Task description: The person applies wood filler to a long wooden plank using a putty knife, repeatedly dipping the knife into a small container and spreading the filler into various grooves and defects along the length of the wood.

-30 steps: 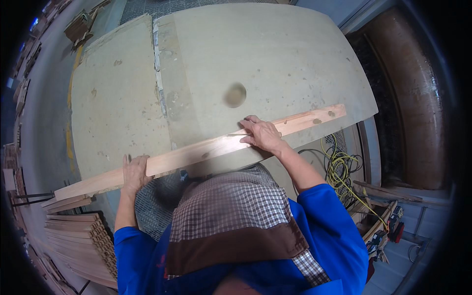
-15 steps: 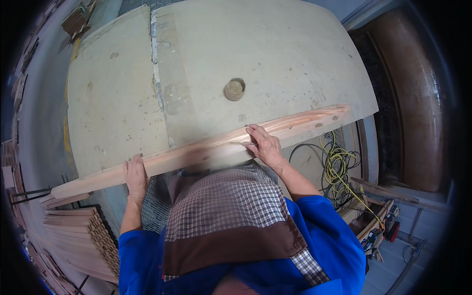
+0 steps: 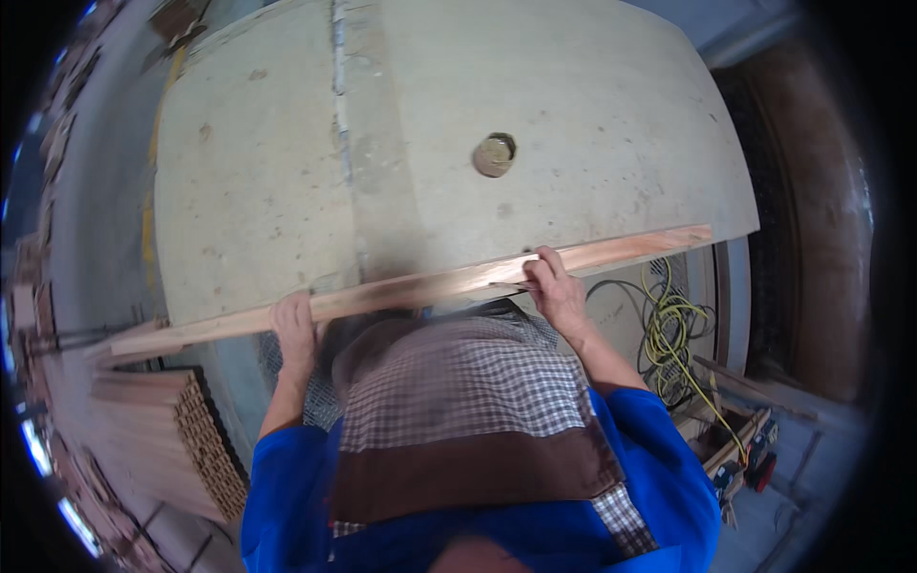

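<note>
A long pale wooden board [image 3: 430, 286] with reddish streaks lies along the near edge of the worktable [image 3: 592, 153], in front of my apron. My left hand [image 3: 294, 325] is closed on its left part, fingers over the far side. Further right, my right hand [image 3: 557, 289] grips it with the fingertips over the top and the thumb on the near side. Something thin and dark shows by the right thumb, too blurred to name. A small brown cup-like pot [image 3: 495, 155] stands on the tabletop beyond the board.
At the lower left is a stack of wooden strips [image 3: 172, 430]. Yellow cable [image 3: 673, 329] lies coiled below the table at right, near a wooden crate with tools [image 3: 740, 454]. A large brown curved object [image 3: 812, 220] stands beyond the table's right side.
My view has shifted, moving the scene rightward in the picture. The board's right part now lies nearer to me and shows a narrower face. Both hands remain closed on it.
</note>
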Motion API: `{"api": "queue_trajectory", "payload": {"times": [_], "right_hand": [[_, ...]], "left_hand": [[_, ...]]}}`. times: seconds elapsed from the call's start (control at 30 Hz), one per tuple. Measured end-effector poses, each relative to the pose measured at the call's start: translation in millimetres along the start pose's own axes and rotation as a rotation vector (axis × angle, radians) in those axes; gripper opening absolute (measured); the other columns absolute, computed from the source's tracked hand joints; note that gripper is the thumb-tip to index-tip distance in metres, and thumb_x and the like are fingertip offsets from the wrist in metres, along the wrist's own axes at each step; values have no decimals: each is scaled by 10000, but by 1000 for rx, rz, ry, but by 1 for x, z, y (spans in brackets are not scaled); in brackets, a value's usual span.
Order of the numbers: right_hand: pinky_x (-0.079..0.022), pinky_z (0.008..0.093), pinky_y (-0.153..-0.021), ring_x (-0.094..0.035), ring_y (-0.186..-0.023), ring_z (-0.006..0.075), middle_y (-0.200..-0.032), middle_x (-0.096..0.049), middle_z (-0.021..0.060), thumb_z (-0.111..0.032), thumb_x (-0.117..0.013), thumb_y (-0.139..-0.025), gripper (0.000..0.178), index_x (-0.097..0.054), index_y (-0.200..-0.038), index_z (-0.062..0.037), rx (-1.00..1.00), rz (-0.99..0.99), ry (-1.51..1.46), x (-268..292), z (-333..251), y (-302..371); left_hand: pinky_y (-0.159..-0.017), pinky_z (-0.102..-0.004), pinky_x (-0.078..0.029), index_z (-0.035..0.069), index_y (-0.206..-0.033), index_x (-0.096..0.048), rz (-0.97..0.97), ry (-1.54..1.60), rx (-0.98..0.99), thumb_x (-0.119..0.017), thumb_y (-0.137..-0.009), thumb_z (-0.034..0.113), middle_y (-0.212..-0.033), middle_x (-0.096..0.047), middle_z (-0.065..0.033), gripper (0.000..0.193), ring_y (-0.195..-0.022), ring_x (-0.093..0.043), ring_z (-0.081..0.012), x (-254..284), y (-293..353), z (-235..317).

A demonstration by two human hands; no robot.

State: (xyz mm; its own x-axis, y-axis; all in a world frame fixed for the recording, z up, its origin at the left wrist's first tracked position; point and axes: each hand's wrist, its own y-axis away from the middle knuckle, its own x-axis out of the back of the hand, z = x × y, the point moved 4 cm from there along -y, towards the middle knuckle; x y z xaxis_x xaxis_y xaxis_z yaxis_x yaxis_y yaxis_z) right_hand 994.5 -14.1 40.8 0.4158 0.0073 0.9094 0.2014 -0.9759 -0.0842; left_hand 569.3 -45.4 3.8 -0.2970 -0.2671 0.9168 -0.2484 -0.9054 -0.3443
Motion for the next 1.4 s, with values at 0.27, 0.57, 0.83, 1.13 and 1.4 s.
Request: {"api": "queue_trajectory", "payload": {"times": [0.27, 0.57, 0.83, 1.13, 1.4], "right_hand": [[-543, 441, -654, -655, -849, 348, -1240, -556, 116, -23, -727, -734, 367, -558, -1043, -129, -12, 16, -62, -2, 12, -3], [-527, 427, -720, -621, -891, 370, -1210, -545, 183, 95, -705, -714, 388, -526, -1015, -70, 142, 101, -90, -24, -4, -12], [-466, 241, -557, -560, -602, 87, -719, -592, 2, -134, -760, -793, 201, -637, -900, -16, -528, -46, -1003, -4, -4, -42], [-484, 294, -755, -587, -805, 168, -920, -643, 109, -40, -608, -820, 413, -569, -1218, 62, -777, 37, -830, 17, 71, -82], [-489, 386, -855, -634, -951, 356, -1001, -645, 229, 32, -535, -841, 481, -514, -1320, -9, -233, 174, -505, 22, 67, -92]], "left_hand": [[-1000, -517, -361, 38, -1128, -558, -21, 92, 34, -800, -672, 205, -1049, -578, -134, 542, -1006, -537, -333, 8, -15, 2], [-826, -462, -431, 73, -910, -585, 123, 10, 7, -647, -749, 277, -844, -556, -124, 267, -802, -539, -313, 11, -15, -24], [-812, -450, -427, 65, -910, -601, -9, 21, 69, -781, -665, 230, -848, -582, -125, 346, -825, -539, -342, 28, 9, -20], [-1041, -568, -316, 21, -1046, -575, -126, 89, 100, -748, -742, 455, -940, -559, -135, 557, -953, -524, -370, 3, -11, -7], [-830, -455, -417, 25, -996, -568, -101, -22, 104, -785, -665, 268, -919, -553, -143, 464, -870, -508, -379, 8, -1, -3]]}}
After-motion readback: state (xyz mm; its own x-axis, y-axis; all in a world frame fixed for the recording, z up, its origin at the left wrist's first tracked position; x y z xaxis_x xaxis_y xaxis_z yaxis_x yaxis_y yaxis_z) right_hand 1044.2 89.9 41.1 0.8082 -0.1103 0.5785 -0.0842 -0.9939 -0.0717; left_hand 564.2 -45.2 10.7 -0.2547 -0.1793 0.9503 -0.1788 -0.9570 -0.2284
